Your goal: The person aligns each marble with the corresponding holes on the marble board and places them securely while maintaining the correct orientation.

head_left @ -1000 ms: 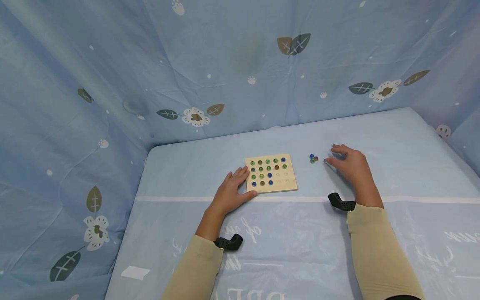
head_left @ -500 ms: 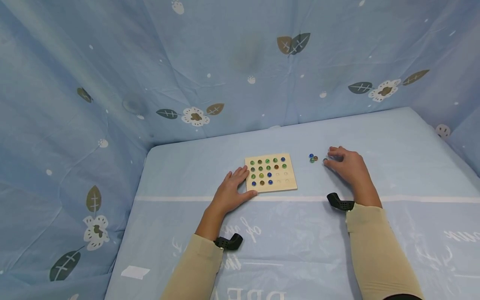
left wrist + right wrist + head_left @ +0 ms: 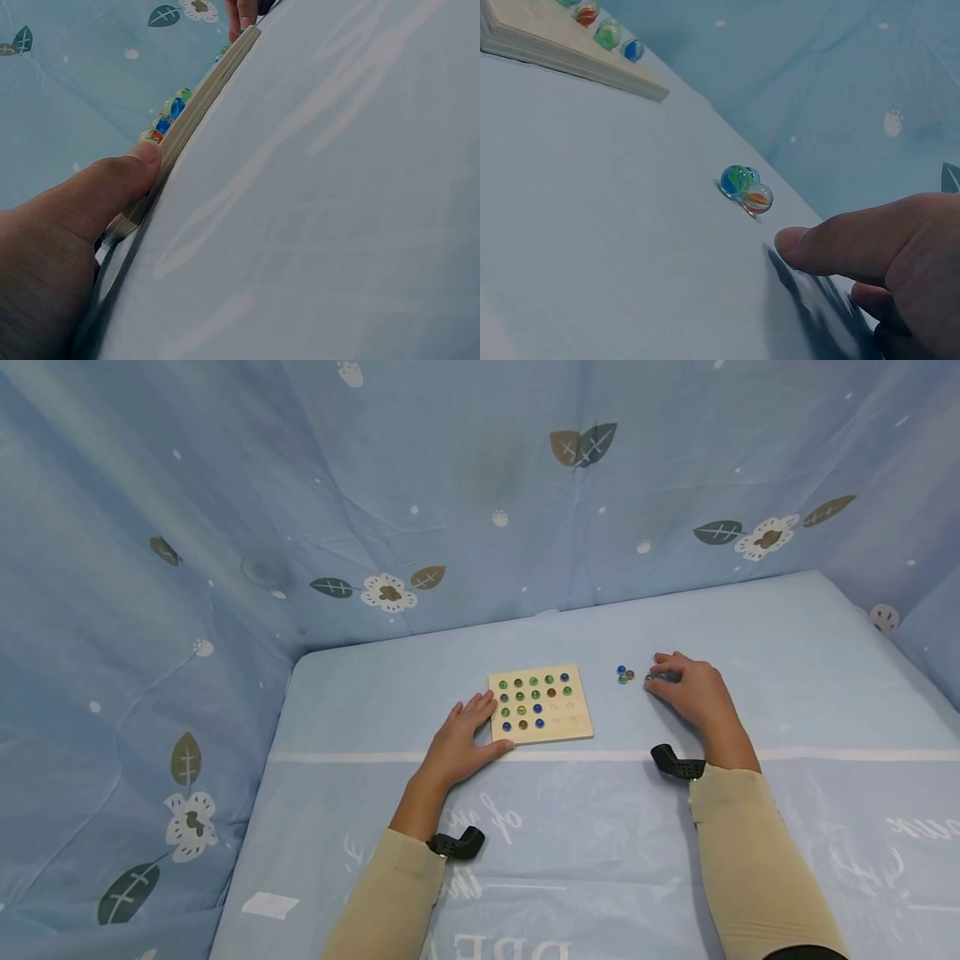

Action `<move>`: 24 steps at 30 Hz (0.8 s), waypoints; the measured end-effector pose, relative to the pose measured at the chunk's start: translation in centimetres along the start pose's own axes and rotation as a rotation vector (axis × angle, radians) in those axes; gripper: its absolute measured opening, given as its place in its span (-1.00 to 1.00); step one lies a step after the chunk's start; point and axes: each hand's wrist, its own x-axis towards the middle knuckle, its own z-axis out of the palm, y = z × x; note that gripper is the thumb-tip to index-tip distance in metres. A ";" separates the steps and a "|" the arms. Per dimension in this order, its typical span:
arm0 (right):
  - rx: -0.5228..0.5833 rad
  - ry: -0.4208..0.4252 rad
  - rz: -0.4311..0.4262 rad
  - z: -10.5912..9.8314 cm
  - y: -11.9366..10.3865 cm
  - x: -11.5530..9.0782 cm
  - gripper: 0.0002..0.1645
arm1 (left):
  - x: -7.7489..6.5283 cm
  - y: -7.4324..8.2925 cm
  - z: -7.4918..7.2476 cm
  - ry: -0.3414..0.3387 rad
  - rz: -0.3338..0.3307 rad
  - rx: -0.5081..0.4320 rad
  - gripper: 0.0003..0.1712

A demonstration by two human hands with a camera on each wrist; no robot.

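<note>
A pale wooden board (image 3: 583, 727) with several rows of glass marbles lies on the table; a few hollows at its near right show no marble. My left hand (image 3: 463, 745) rests at the board's left side, fingers spread along that edge. In the left wrist view its thumb (image 3: 112, 187) presses against the board's near edge. To the right of the board, my right hand (image 3: 697, 695) pinches a greenish marble (image 3: 649, 677) between thumb and index finger. That marble is hidden in the right wrist view. A small cluster of loose marbles (image 3: 736, 181) sits just left of the right hand.
The table (image 3: 360, 710) wears a light blue cover with a white stripe and lettering. Blue patterned cloth (image 3: 480, 485) hangs behind it and at the sides. A white strip (image 3: 271, 905) lies near the left edge.
My right hand has shifted slightly left and its thumb and index finger have closed around the single marble. The left hand, the board and the marble cluster have stayed in place.
</note>
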 end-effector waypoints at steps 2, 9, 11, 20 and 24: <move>-0.004 -0.002 -0.002 0.0 0.0 0.0 -0.51 | 0.0 0.0 0.0 0.000 0.001 0.002 -0.01; -0.006 -0.013 0.003 0.1 -0.1 0.0 -0.56 | -0.1 0.0 0.0 -0.005 -0.003 0.002 -0.01; -0.005 -0.013 0.006 0.1 -0.2 0.0 -0.57 | 0.0 -0.1 0.0 -0.005 -0.007 0.005 -0.01; -0.009 -0.019 0.011 0.2 -0.3 0.1 -0.57 | -0.1 0.0 0.0 0.005 -0.006 -0.002 -0.01; -0.014 -0.019 0.015 0.3 -0.3 0.2 -0.57 | -0.1 0.2 0.0 0.010 0.000 -0.005 -0.01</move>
